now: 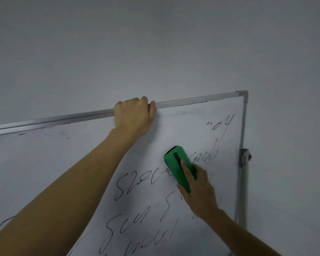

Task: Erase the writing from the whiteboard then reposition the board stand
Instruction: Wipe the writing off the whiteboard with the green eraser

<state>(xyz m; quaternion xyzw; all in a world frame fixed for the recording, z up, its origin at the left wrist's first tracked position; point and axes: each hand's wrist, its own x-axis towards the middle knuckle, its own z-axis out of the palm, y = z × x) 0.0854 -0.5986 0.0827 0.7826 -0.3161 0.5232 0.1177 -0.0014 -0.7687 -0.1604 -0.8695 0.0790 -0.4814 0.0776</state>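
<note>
A plain grey wall (155,43) fills the upper half of the view. Below it one whiteboard (44,163) tilts across the picture, and its top-right corner is in sight. One grey stand post (243,191) runs down the board's right edge, joined there by a single metal bracket (245,157).

Two bare forearms reach up from the bottom. The left crosses the board's middle and hides part of its surface. The left hand (133,115) grips the top frame rail (63,120), fingers curled over it. The right hand (199,189) holds one green eraser (175,165) flat against the board. Its index finger lies straight along the eraser's back and its thumb sits on the lower edge.

Black handwriting (129,183) in roughly four rows covers the board's right part, and the eraser sits over one row.
</note>
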